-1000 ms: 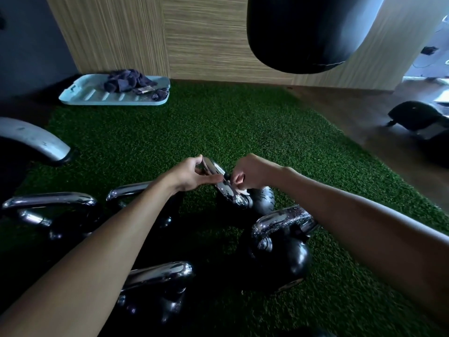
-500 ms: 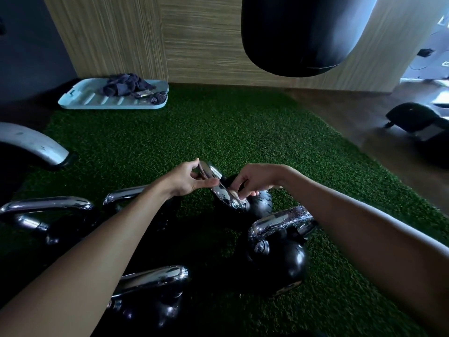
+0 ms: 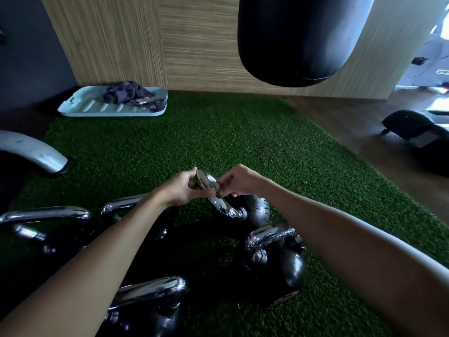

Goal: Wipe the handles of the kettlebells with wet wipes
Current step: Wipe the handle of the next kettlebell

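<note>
Several black kettlebells with chrome handles stand on green turf. The farthest kettlebell (image 3: 257, 211) has its shiny handle (image 3: 218, 201) between both my hands. My left hand (image 3: 183, 189) pinches the handle's upper left end. My right hand (image 3: 239, 182) has its fingers closed on the handle from the right; I cannot make out a wipe in it. A nearer kettlebell (image 3: 279, 268) has a wet-looking handle (image 3: 269, 233). Another kettlebell handle (image 3: 148, 291) lies under my left forearm.
More chrome handles (image 3: 46, 212) sit at the left. A pale tray (image 3: 97, 109) with dark cloths rests by the wooden wall. A black punching bag (image 3: 298, 37) hangs overhead. A grey curved machine leg (image 3: 31, 153) is at far left, dark equipment (image 3: 413, 127) at right.
My right hand slid up the handle toward my left hand. My left hand kept its pinch on the handle's top end. The view shifted slightly.
</note>
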Demonstrator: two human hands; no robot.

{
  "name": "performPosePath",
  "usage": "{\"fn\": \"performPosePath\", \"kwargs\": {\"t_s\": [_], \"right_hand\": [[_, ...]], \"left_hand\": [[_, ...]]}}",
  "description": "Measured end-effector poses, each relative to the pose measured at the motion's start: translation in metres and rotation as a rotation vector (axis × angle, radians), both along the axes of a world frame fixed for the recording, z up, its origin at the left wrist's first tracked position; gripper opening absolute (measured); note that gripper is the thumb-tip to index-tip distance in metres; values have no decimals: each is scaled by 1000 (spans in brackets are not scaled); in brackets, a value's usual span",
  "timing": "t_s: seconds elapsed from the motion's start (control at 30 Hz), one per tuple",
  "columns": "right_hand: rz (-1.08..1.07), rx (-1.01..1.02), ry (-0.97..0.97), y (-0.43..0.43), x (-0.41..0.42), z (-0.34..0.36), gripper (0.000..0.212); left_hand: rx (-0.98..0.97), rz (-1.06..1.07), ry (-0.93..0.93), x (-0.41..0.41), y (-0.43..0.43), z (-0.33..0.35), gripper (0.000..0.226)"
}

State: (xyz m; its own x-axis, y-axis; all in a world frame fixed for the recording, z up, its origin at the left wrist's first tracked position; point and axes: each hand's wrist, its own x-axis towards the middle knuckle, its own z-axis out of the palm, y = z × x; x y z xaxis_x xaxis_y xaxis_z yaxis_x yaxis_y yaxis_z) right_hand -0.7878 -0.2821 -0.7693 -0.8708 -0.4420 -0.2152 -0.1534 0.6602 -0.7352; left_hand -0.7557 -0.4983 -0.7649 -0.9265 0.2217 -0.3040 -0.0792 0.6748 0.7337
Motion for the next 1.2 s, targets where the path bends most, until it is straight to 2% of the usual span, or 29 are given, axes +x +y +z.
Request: {"fn": "performPosePath", "kwargs": {"t_s": [0.1,0.2,0.23,0.33,0.4,0.53,0.73,0.8,0.97,1.2], "right_hand": [[93,70,-45,5,-1,3,19],[76,93,-23,-1,-5,4,20],[45,90,6,-6,-8,4,21],[-106,73,90,-21,-18,-1,15],[-193,48,118,-28,-23,-8,9],[-225,59,172,-30,-26,-18,8],[-343,55,347,-41,-36,-25,13],[-348,82,386,-43,-38,-29,15],[-317,304,414,-31,-44,-42,15],[-310,287,469,-42,-49,-41,16]], "left_hand": [[4,5,-15,-2,-3,-1,158],[38,8,-29,-2,-2,-2,156],[41,9,-32,-1,-1,-1,149],[21,11,-20,-1,2,3,104],[-17,3,9,0,3,7,91],[-74,-9,45,-1,1,9,103],[-51,-2,60,1,1,8,83],[-41,-10,53,1,2,8,84],[-56,-33,61,-1,-3,9,90],[-49,-41,50,-3,-3,5,88]]}}
